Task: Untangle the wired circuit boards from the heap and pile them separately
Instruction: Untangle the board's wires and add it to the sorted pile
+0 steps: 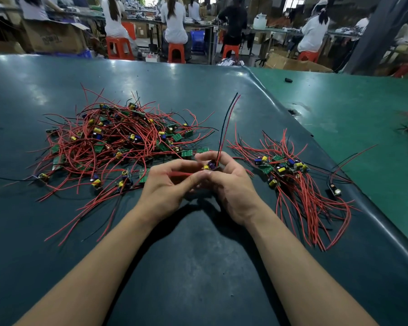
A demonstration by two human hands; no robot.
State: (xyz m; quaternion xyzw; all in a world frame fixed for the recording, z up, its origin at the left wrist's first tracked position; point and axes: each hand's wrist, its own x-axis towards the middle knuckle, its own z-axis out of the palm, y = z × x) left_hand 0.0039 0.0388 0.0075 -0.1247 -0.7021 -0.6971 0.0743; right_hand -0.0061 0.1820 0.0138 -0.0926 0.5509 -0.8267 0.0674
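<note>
A tangled heap (118, 140) of small green circuit boards with red and black wires lies on the dark table, left of centre. A sorted pile (290, 170) of boards lies to the right, its wires trailing toward me. Between them my right hand (233, 184) grips one circuit board (210, 165) with yellow and blue parts. Its red and black wires (226, 123) stick up and away. My left hand (167, 184) pinches red wires (181, 173) of that same board.
The dark table (198, 267) butts against a green table (351, 109) on the right. A single board (334, 189) lies near the seam, and a small black object (288, 79) sits on the green one. People sit on orange stools at benches behind.
</note>
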